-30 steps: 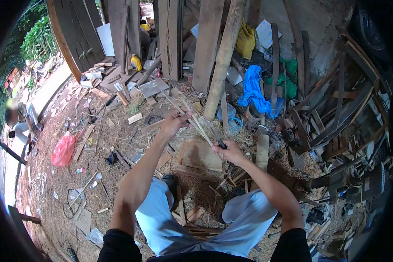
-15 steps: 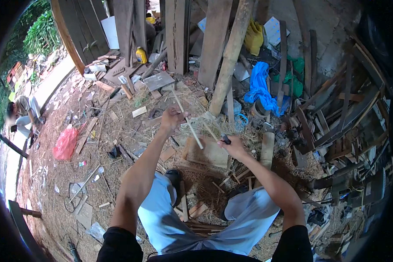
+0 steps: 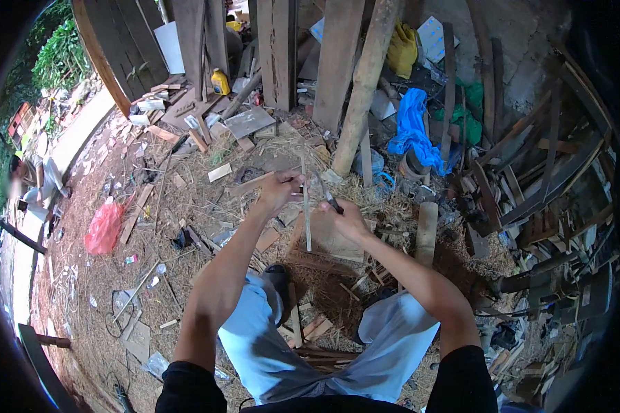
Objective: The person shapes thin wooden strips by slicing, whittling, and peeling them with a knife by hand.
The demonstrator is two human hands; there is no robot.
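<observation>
A thin, pale wooden strip [image 3: 307,224] hangs nearly upright between the fingers of my left hand [image 3: 280,191]. My right hand [image 3: 346,221] is closed round the dark handle of a knife [image 3: 329,195], whose blade points up and to the left, close to the strip. Whether blade and strip touch cannot be made out. Below both hands, a flat wooden block [image 3: 334,241] lies on the ground between my feet and the posts.
A person [image 3: 38,175] crouches at the far left. A pink plastic bag [image 3: 105,228] lies on the littered ground. A leaning pole [image 3: 364,86], blue plastic [image 3: 411,127] and a yellow bottle [image 3: 220,82] stand ahead. Timber [image 3: 554,199] is stacked at the right.
The strip has swung from a slant to nearly upright. My right hand has moved left with the knife, bringing it nearer my left hand. The view has shifted slightly.
</observation>
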